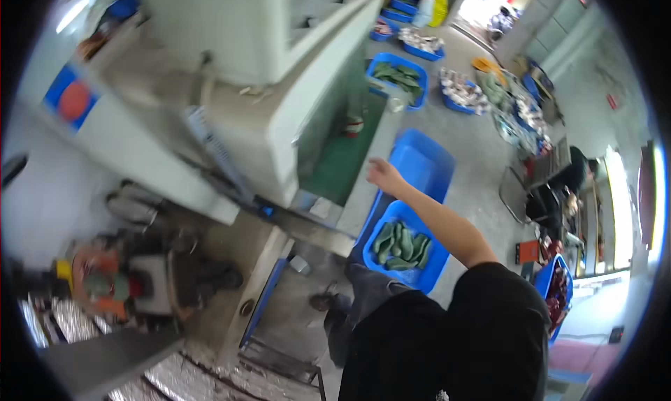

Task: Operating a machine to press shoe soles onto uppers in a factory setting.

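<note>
My right arm reaches forward and to the left. My right hand (379,174) is over the pale ledge (377,156) at the side of a large pale machine (279,128). It looks bent at the wrist, but blur hides whether the fingers are open or closed, and nothing can be made out in them. Below my forearm stands a blue crate (435,261) holding several dark green, curved pieces (401,244). A bigger blue tub (426,153) lies just beyond it. Inside the machine's recess is a green surface (342,156) with a small red-and-white item (354,126). My left hand is out of view.
Farther along the floor stand a blue crate of green pieces (423,102) and several blue crates of whitish pieces, one beside a yellow bag (437,3). A chair (514,195) stands at the right, with a blue crate of dark red pieces (558,296) nearer me.
</note>
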The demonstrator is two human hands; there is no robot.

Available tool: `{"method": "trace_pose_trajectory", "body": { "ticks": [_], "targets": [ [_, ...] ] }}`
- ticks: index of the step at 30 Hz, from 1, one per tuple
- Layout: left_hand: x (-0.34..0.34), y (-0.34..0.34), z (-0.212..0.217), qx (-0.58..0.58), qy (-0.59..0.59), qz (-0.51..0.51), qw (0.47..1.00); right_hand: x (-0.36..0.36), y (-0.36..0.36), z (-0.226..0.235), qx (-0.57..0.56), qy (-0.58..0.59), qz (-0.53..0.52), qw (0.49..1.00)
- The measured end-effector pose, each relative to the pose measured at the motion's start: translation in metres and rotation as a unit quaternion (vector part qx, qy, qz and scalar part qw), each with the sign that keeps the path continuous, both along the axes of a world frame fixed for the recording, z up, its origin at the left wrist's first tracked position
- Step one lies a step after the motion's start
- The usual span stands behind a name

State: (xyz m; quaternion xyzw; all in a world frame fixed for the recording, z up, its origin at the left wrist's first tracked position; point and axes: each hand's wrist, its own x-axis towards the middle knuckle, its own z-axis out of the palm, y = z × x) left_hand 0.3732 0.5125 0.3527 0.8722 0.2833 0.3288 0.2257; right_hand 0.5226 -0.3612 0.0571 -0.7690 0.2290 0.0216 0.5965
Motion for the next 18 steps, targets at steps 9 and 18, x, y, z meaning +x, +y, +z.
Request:
{"method": "trace_pose_trajectory", "body": {
  "ticks": [9,18],
  "targets": [
    [0.163,-0.035,-0.043,-0.155,0.028,0.115,0.981,0.179,-0.111,-0.106,-0.333,-0.015,-0.088,0.939],
    [0.251,-0.144,-0.082,-0.308,-0.05,0.063,0.948,-0.006,-0.139,0.041,0.292,0.042,-0.143,0.945]
  ]
}}
